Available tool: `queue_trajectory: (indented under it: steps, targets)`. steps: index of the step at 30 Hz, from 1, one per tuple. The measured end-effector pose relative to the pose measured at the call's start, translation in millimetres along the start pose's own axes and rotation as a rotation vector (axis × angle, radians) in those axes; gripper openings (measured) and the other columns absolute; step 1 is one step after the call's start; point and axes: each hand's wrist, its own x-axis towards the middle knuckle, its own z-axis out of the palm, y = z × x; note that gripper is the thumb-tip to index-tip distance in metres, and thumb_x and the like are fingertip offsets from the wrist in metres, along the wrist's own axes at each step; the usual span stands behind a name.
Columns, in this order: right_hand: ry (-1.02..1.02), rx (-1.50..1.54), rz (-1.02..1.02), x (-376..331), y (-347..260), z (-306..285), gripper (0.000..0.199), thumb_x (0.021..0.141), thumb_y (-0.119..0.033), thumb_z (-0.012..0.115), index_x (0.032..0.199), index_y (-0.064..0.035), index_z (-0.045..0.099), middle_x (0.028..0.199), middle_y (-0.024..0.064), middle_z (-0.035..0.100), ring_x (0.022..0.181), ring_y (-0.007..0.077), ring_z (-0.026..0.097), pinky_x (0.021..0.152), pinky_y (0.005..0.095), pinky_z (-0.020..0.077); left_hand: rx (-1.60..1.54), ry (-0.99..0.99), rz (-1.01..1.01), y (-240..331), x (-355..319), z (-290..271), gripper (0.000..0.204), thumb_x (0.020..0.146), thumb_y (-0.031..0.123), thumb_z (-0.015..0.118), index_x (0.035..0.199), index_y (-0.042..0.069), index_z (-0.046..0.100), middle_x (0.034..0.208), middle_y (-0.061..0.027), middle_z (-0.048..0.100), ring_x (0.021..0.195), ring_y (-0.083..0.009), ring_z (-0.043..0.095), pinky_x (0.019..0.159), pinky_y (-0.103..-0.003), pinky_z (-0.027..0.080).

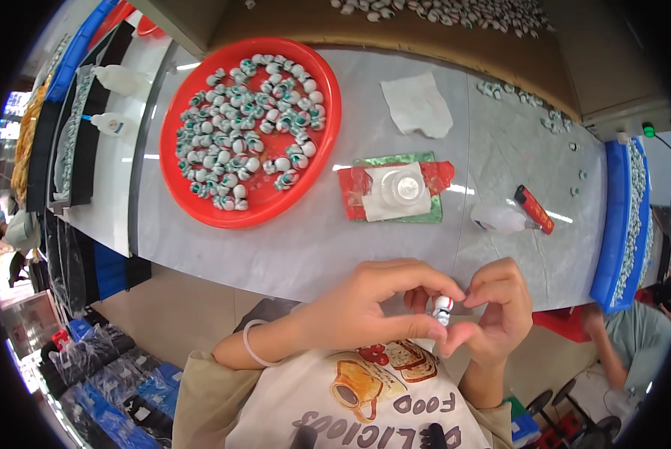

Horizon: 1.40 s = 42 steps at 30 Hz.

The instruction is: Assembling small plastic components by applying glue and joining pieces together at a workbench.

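Observation:
A small white figurine with a round head, a red stripe and dark markings sits between my two hands over the table's front edge. My left hand pinches it between thumb and forefinger. From the other side my right hand curls in, its fingertip by the head and its thumb by the lower end. Fingers partly hide the figurine. Beyond my left hand stands a round red tray with many similar white and green figurines. A clear round dish rests on a white cloth over red and green sheets.
A white squeeze bottle lies beside a red and black box-like object. Farther back are a white tissue and loose figurines. A blue bin flanks the right edge; a co-worker's arm is near it. Bottles stand left.

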Motion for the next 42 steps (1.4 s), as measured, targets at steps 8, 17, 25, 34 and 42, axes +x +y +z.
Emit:
queue_trajectory:
  steps: [8, 17, 25, 34, 42]
  targets:
    - [0.142, -0.010, 0.164, -8.8, 1.8, -13.3, 0.037, 0.068, -0.032, 0.071, 0.070, -0.0013, 0.049, 0.066, 0.0064, 0.048, 0.059, 0.0148, 0.043, 0.053, 0.0236, 0.0319, 0.718, 0.760, -0.021, 54.7, -6.6, -77.6, 0.024, 0.072, 0.007, 0.063, 0.095, 0.003, 0.058, 0.083, -0.0062, 0.058, 0.069, -0.0146, 0.054, 0.061, -0.026, 0.044]
    - [0.040, -0.106, 0.029, -11.4, 7.8, -11.8, 0.019, 0.066, -0.010, 0.070, 0.068, -0.0016, 0.053, 0.062, 0.0073, 0.052, 0.055, 0.0160, 0.047, 0.049, 0.0235, 0.0362, 1.483, 0.472, -0.093, 96.8, 13.9, -105.7, 0.020, 0.075, 0.013, 0.059, 0.091, 0.002, 0.056, 0.088, -0.0112, 0.056, 0.075, -0.0258, 0.054, 0.069, -0.034, 0.043]
    - [0.047, -0.145, -0.032, -8.6, 16.5, -8.4, 0.020, 0.064, -0.010, 0.071, 0.065, -0.0023, 0.053, 0.061, 0.0078, 0.052, 0.053, 0.0181, 0.047, 0.046, 0.0249, 0.0354, 1.299, 0.259, 0.197, 91.4, 144.8, -181.9, 0.022, 0.081, 0.016, 0.054, 0.100, 0.004, 0.054, 0.092, -0.0102, 0.059, 0.083, -0.0215, 0.056, 0.075, -0.030, 0.043]
    - [0.072, -0.089, 0.067, -9.4, 18.7, -15.4, 0.021, 0.061, -0.009, 0.072, 0.064, -0.0023, 0.052, 0.058, 0.0067, 0.053, 0.051, 0.0184, 0.048, 0.046, 0.0263, 0.0362, 1.340, 0.230, 0.154, 46.4, 229.7, -205.2, 0.028, 0.081, 0.019, 0.057, 0.105, 0.005, 0.051, 0.090, -0.0100, 0.057, 0.083, -0.0196, 0.054, 0.075, -0.030, 0.043]
    - [0.043, -0.073, 0.054, -8.1, 22.4, -17.4, 0.021, 0.060, -0.007, 0.073, 0.063, -0.0024, 0.052, 0.058, 0.0062, 0.054, 0.052, 0.0194, 0.050, 0.045, 0.0269, 0.0369, 1.105, 0.081, 0.104, 53.7, 241.0, -225.2, 0.016, 0.077, 0.010, 0.061, 0.091, 0.007, 0.054, 0.081, -0.0029, 0.053, 0.079, -0.0090, 0.050, 0.068, -0.024, 0.042]
